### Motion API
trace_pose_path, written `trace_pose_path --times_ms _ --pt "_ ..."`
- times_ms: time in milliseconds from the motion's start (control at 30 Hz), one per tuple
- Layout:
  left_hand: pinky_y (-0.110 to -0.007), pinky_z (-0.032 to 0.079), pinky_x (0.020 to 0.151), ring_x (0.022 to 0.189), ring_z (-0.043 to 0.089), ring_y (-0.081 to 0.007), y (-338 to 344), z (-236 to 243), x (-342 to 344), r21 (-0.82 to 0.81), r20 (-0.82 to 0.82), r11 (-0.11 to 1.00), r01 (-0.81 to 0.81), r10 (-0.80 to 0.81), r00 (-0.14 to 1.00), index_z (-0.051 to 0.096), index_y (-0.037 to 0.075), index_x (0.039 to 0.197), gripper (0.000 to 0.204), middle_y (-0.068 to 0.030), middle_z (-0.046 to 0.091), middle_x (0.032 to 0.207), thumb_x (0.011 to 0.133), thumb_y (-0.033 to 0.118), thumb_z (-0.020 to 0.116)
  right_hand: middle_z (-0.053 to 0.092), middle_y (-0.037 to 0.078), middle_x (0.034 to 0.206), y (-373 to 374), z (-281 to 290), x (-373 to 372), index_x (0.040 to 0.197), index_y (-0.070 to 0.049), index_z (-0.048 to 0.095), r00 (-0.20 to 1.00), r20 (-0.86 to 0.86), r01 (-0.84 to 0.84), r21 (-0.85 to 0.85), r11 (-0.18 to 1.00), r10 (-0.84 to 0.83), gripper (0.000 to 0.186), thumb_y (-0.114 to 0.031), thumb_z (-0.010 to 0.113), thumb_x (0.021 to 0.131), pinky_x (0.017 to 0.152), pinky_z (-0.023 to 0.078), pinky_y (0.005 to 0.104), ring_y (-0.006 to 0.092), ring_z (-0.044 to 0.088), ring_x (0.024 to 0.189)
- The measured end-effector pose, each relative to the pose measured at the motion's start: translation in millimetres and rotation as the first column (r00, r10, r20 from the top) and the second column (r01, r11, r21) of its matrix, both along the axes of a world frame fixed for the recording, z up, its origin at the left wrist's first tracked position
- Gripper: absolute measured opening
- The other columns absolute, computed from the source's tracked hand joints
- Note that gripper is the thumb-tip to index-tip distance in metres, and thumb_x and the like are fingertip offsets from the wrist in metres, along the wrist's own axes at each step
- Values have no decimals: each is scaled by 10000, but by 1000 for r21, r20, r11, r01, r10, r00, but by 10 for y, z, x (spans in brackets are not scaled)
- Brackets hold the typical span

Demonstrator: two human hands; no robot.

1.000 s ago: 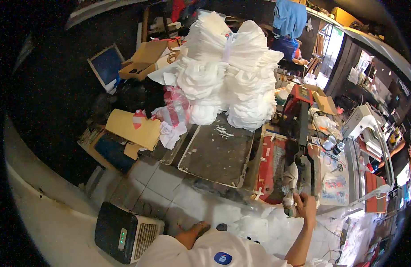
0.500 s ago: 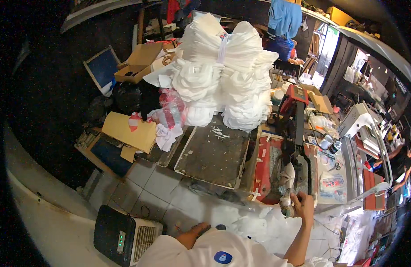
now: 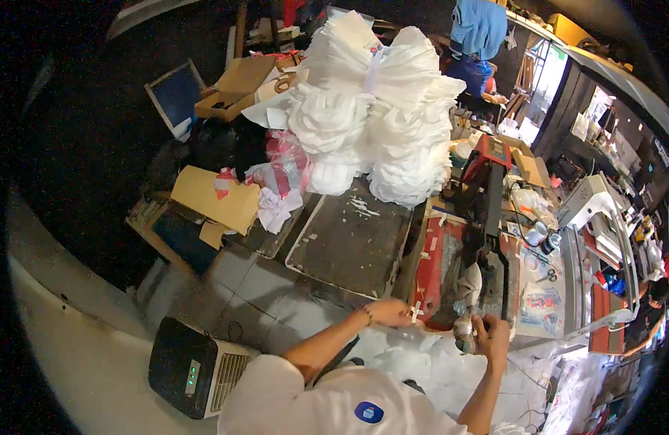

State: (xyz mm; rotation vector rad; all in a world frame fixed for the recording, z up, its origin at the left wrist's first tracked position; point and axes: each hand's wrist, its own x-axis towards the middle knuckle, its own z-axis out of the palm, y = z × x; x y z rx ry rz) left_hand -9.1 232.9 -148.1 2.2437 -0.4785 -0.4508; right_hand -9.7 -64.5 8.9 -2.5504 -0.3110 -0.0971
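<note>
My right hand [image 3: 492, 337] is closed at the cloth- and tape-wrapped handle [image 3: 464, 332] on the near end of a press with a long black arm [image 3: 486, 196] and a red control box [image 3: 492, 149]. Beneath the arm lies a red-edged bed [image 3: 430, 272] with strips of white tape. My left hand [image 3: 389, 313] is at the bed's front left corner, beside a cross of white tape. Its fingers look curled together; anything they hold is too small to make out. Left of the bed is a dark, worn flat board [image 3: 352, 246].
Tall bundled stacks of white fabric pieces [image 3: 407, 119] stand behind the board. Cardboard [image 3: 217, 199] and a crumpled white cloth [image 3: 278, 210] lie left. Scissors [image 3: 549, 275] and mugs [image 3: 536, 233] sit right. A white-and-black appliance [image 3: 193, 373] stands on the floor. Another person [image 3: 650, 304] is far right.
My left hand has come up from low beside my body to the front corner of the red-edged bed. My right hand stays at the wrapped handle. The view has shifted slightly.
</note>
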Motion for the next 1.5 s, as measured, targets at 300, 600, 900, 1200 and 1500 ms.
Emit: trace_pose_path --times_ms 300,600,900,1200,1500 --pt "-404 520 773 852 648 -336 -867 2120 1302 -413 489 911 18 205 848 650 42 973 294 -171 644 943 819 289 697 583 184 608 -55 -117 -15 646 -14 610 990 126 -60 -50 997 66 416 -363 629 871 539 425 458 381 565 561" --pt "-536 400 959 1206 447 -399 -1920 1142 2005 -113 546 867 -485 463 699 575 84 1167 434 -199 463 1221 800 282 698 622 176 661 -253 -73 46 709 -48 630 898 -83 -440 -139 887 432 462 -464 571 902 573 469 458 374 625 635" --pt "-466 429 984 1148 487 -457 -1648 1005 1847 -215 254 761 -612 648 717 453 58 1314 716 -272 403 1246 745 364 762 598 173 608 -358 -27 148 771 -15 577 785 -176 -611 -69 788 594 575 -584 603 849 561 470 443 373 615 589" --pt "-420 499 884 1021 634 -377 -1644 836 1766 -333 15 626 -705 751 660 471 -7 1151 750 -246 638 1073 694 509 765 582 137 580 -416 -74 185 789 -13 522 711 -241 -695 -103 711 660 602 -594 681 795 524 445 408 323 612 555" --pt "-391 471 908 1052 605 -337 -1624 661 1807 -463 -68 565 -683 746 662 474 -8 1179 803 -214 616 1107 668 522 792 608 138 575 -373 -56 112 805 -32 565 746 -175 -664 -109 740 643 582 -608 647 812 517 472 442 353 629 547"
